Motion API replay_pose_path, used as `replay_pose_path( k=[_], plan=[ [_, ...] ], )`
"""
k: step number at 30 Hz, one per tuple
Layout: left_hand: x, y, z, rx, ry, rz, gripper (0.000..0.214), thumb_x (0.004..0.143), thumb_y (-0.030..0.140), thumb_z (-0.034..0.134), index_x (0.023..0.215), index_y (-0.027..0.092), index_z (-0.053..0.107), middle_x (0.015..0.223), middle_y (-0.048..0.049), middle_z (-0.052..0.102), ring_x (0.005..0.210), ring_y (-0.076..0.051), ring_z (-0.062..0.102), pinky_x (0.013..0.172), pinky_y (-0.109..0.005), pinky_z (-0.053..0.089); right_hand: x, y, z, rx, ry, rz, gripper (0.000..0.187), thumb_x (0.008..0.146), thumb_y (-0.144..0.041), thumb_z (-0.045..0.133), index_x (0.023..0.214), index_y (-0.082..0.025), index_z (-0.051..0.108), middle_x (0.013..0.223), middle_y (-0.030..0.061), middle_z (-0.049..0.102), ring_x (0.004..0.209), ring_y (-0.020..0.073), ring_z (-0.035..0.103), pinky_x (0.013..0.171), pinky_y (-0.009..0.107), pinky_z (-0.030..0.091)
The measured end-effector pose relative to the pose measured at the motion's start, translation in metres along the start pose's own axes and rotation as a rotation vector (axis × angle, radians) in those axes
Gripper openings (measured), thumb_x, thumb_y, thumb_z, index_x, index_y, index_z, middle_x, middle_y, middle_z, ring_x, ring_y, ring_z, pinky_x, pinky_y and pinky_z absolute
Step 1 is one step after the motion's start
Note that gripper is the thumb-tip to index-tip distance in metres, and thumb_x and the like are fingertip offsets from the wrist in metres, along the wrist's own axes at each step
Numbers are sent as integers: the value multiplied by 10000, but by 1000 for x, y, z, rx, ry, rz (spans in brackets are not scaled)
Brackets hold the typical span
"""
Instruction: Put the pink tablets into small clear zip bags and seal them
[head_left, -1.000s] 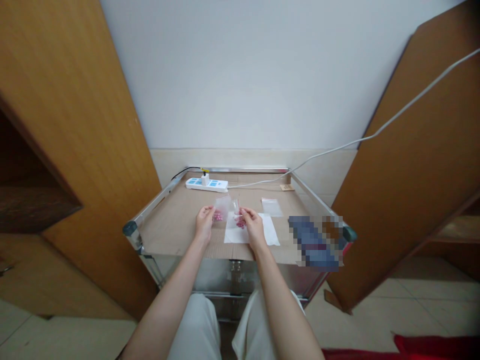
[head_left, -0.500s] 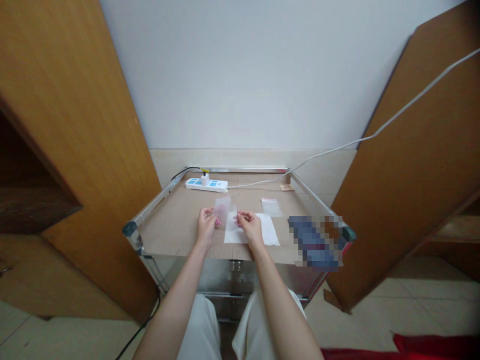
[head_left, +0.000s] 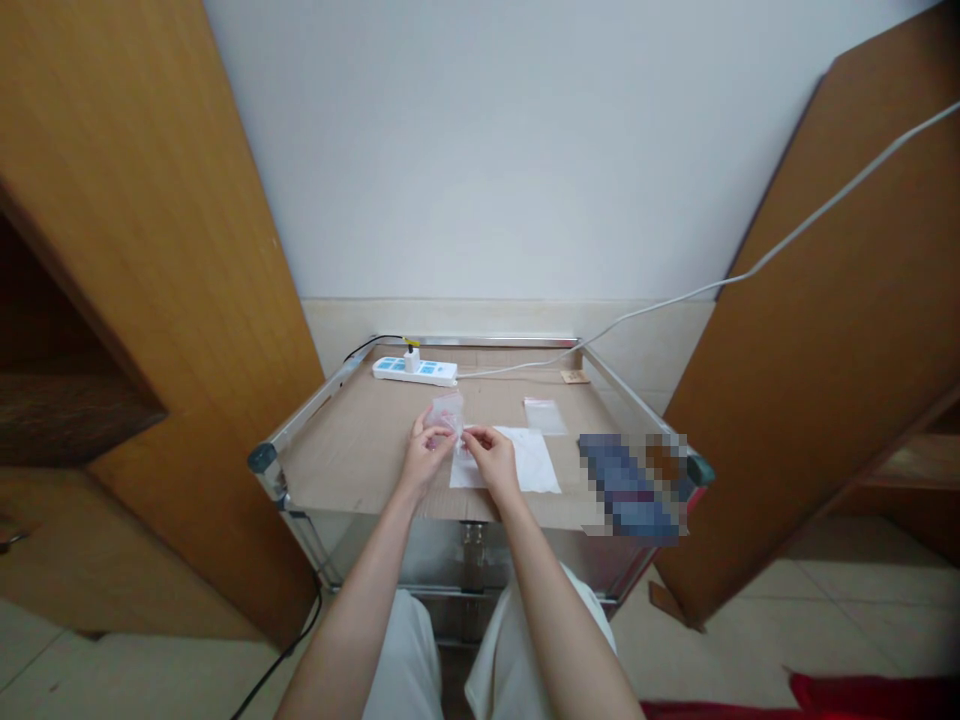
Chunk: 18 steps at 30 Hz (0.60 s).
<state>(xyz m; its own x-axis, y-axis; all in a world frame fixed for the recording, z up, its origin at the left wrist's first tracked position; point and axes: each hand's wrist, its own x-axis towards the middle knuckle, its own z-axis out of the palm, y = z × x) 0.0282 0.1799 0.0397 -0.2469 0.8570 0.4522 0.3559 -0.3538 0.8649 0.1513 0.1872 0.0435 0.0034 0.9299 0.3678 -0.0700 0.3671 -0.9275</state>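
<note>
My left hand is closed on a clear plastic zip bag, which stands up from its fingers and has a pinkish tint. Pressed together at the fingertips, my right hand meets the left at the bag's lower right side. Whatever my right fingers pinch is small, partly clear and pinkish, and mostly hidden. Under and beside the right hand lies a white paper sheet. A second clear zip bag rests flat beyond the sheet.
A white power strip with a plug lies at the table's back left, its white cable trailing right. A small tan card sits at the back right. A blurred dark object occupies the right front. Metal rails edge the cardboard-covered table.
My hands have come together, the left shifting right and the right shifting slightly left. Their fingertips now meet at the zip bag, where a gap showed before.
</note>
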Motion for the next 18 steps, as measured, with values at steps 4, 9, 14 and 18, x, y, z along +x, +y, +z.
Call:
replay_pose_path(
  k=[4, 9, 14, 18],
  plan=[
    [0, -4, 1, 47, 11, 5, 199, 624, 364, 601, 717, 190, 630, 1276, -42, 310, 1126, -221, 356, 850, -312, 358, 1, -2, -1, 46, -34, 44, 197, 639, -314, 567, 715, -142, 624, 651, 40, 627, 587, 138, 550, 570, 249, 430],
    [1, -8, 1, 57, -6, 18, 198, 664, 376, 559, 708, 197, 631, 1266, -40, 330, 1124, -220, 359, 861, -325, 350, 1, 1, 0, 45, -40, 69, 198, 636, -320, 567, 701, -143, 627, 648, 39, 632, 582, 140, 547, 569, 250, 420],
    [1, -8, 1, 78, -47, 43, 200, 651, 382, 571, 690, 194, 625, 1258, -41, 346, 1087, -212, 392, 807, -308, 376, 1, 4, 1, -13, -72, 31, 196, 653, -321, 553, 701, -146, 628, 663, 42, 637, 606, 145, 547, 588, 250, 417],
    [1, -7, 1, 52, -51, 26, 195, 675, 363, 546, 698, 189, 629, 1250, -40, 363, 1035, -197, 431, 755, -288, 393, 1, 3, 2, -69, -54, -10, 180, 668, -303, 537, 696, -143, 614, 678, 49, 633, 625, 147, 548, 611, 258, 421]
  ],
)
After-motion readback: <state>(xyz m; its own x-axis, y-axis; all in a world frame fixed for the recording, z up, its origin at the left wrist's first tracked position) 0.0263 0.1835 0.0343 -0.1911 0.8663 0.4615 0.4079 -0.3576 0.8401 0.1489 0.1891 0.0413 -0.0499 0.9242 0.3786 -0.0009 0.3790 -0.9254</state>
